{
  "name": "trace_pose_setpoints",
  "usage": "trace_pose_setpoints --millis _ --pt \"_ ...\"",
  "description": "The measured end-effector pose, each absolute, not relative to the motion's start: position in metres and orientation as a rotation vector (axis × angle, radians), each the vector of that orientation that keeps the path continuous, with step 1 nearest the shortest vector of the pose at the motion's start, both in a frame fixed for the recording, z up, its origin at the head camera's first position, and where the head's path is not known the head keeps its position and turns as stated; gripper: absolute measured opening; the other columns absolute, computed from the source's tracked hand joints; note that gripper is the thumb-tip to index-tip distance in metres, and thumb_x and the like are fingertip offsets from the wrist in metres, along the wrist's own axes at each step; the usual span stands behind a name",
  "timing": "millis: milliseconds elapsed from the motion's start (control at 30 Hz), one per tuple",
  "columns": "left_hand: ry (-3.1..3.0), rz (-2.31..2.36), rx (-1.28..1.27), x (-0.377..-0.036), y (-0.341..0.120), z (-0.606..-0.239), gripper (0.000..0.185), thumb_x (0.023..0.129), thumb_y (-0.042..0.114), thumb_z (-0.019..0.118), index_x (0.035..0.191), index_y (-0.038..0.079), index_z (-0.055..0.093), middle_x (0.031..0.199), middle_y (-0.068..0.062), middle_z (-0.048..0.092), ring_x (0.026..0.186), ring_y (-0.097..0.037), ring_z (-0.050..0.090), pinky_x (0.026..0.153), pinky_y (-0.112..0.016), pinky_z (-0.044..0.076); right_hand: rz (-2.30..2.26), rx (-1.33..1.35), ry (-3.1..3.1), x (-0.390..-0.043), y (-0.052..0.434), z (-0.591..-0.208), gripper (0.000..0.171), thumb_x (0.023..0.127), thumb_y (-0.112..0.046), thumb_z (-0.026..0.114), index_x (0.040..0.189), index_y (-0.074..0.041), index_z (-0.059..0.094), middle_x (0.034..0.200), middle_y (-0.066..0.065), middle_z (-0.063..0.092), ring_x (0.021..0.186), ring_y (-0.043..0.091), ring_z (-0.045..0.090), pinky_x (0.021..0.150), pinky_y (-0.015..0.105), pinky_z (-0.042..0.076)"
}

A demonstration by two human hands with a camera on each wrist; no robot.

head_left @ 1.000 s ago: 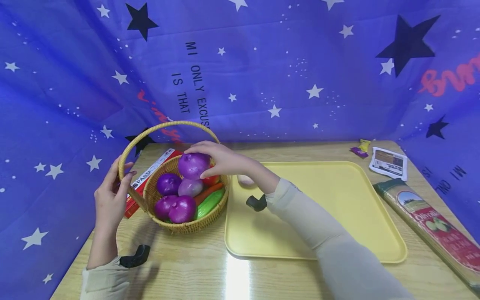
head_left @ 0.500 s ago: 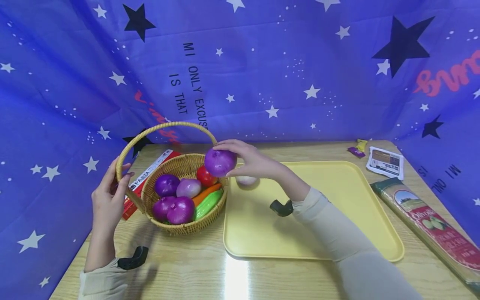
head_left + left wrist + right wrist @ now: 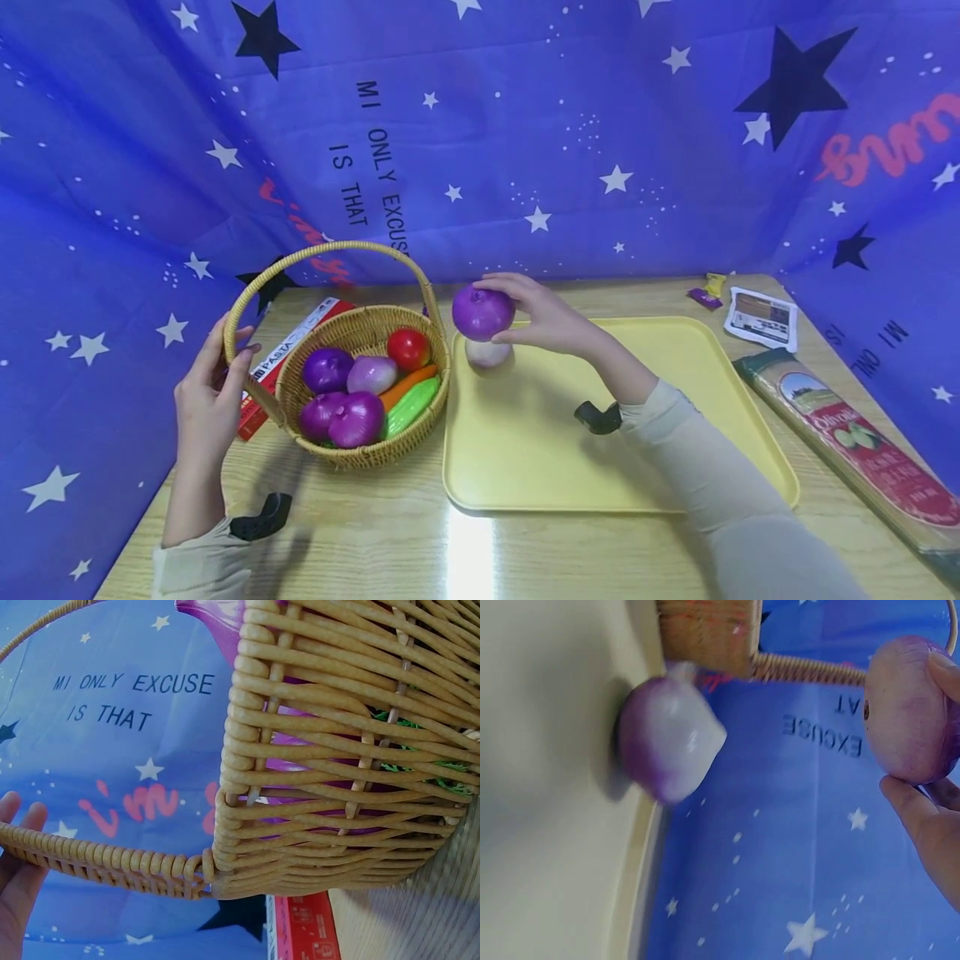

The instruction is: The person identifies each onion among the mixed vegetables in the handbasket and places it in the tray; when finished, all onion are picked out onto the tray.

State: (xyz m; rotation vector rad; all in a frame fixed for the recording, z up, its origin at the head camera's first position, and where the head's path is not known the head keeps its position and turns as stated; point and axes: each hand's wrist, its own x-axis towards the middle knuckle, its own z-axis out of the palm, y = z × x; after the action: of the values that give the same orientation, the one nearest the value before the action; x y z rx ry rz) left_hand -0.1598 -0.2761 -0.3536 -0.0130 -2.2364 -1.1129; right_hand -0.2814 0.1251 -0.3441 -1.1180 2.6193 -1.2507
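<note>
My right hand (image 3: 551, 321) holds a purple onion (image 3: 480, 313) by its side, above the far left corner of a yellow tray (image 3: 570, 450). A pale white-and-purple onion (image 3: 487, 353) sits on the tray just below it; the right wrist view shows a gap between the held onion (image 3: 907, 712) and that pale onion (image 3: 667, 739). With the left hand (image 3: 210, 400), I grip the handle (image 3: 330, 248) of a wicker basket (image 3: 375, 454). Inside the basket lie several purple onions (image 3: 356, 419), a tomato (image 3: 408, 348), a carrot (image 3: 407, 386) and a green cucumber-like vegetable (image 3: 412, 408).
A red pasta box (image 3: 288, 358) lies behind the basket's left side. Right of the tray are a long pasta bag (image 3: 847, 442), a white packet (image 3: 762, 317) and small wrapped candies (image 3: 707, 292). A starry blue cloth (image 3: 480, 142) hangs around the table.
My right hand has lifted the purple onion out of the basket and carried it right, over the tray. The left hand keeps its grip on the basket handle.
</note>
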Motion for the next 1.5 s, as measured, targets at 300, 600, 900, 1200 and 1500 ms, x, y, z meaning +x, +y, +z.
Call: trace_pose_setpoints --millis 300,600,900,1200,1500 --pt "-2.269 -1.101 0.028 -0.157 -0.276 -0.350 0.048 0.097 0.019 0.052 0.140 0.038 0.040 0.125 0.005 0.062 0.097 0.019 0.055 0.082 0.001 0.043 -1.404 -0.947 2.565 -0.290 0.161 -0.362 0.073 0.074 -0.010 0.079 0.138 -0.011 0.045 0.144 0.013 0.039 0.134 0.033 0.040 0.107 0.045 0.041" --pt "-2.260 -1.102 0.025 -0.158 -0.277 -0.350 0.049 0.096 0.018 0.052 0.139 0.039 0.041 0.125 0.002 0.062 0.097 0.018 0.056 0.082 0.001 0.043 -1.414 -0.817 2.625 -0.295 0.195 -0.374 0.072 0.074 -0.012 0.079 0.138 -0.010 0.045 0.143 0.016 0.041 0.130 0.038 0.045 0.105 0.049 0.042" --pt "-2.252 -1.111 0.020 -0.159 -0.279 -0.351 0.049 0.096 0.018 0.053 0.139 0.039 0.041 0.124 0.005 0.063 0.098 0.018 0.056 0.083 0.001 0.043 -1.379 -0.740 2.654 -0.300 0.219 -0.386 0.074 0.075 -0.013 0.079 0.140 -0.008 0.042 0.146 0.020 0.037 0.131 0.043 0.041 0.106 0.050 0.040" --pt "-2.248 -1.126 0.020 -0.159 -0.277 -0.350 0.049 0.096 0.018 0.053 0.139 0.038 0.041 0.123 0.007 0.062 0.098 0.015 0.058 0.083 0.000 0.043 -1.393 -0.750 2.644 -0.305 0.239 -0.402 0.074 0.075 -0.003 0.076 0.140 -0.004 0.041 0.145 0.022 0.036 0.133 0.044 0.036 0.105 0.053 0.039" --pt "-2.243 -1.148 0.013 -0.160 -0.276 -0.350 0.049 0.096 0.018 0.053 0.139 0.038 0.042 0.123 0.007 0.062 0.097 0.016 0.057 0.084 0.000 0.043 -1.401 -0.704 2.636 -0.305 0.248 -0.424 0.075 0.076 -0.007 0.076 0.140 0.002 0.038 0.144 0.026 0.036 0.131 0.047 0.037 0.105 0.056 0.037"
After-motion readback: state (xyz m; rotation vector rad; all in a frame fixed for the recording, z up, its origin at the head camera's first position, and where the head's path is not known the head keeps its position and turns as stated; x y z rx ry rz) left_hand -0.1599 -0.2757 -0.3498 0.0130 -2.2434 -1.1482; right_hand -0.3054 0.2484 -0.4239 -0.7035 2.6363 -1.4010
